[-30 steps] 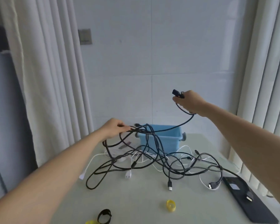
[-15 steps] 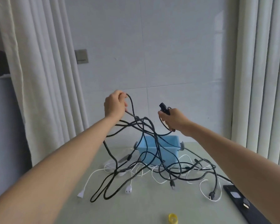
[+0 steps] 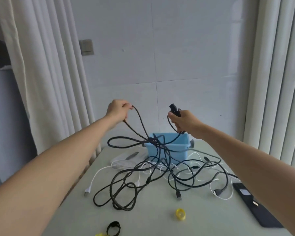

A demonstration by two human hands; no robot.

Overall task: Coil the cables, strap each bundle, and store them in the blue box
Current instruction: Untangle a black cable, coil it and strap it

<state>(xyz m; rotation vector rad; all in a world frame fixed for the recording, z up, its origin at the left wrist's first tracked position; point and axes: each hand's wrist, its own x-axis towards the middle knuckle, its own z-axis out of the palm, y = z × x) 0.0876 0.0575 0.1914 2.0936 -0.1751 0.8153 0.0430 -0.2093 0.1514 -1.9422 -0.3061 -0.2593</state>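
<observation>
Now: L hand (image 3: 118,109), frame centre, pinches a loop of the black cable (image 3: 140,120); R hand (image 3: 182,119) grips its plug end (image 3: 173,108). Both are held high, prob. to lift that lead clear of the tangle (image 3: 126,188) on the table (image 3: 152,218). Blue box (image 3: 179,153) sits behind the pile, centre; strands cross its rim, inside hidden. Yellow strap (image 3: 180,214) and black strap (image 3: 113,228) lie unused nr bottom edge.

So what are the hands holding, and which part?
The right hand grips a black cable just below its plug. The left hand pinches the top of a black cable loop raised above the tangle.
</observation>
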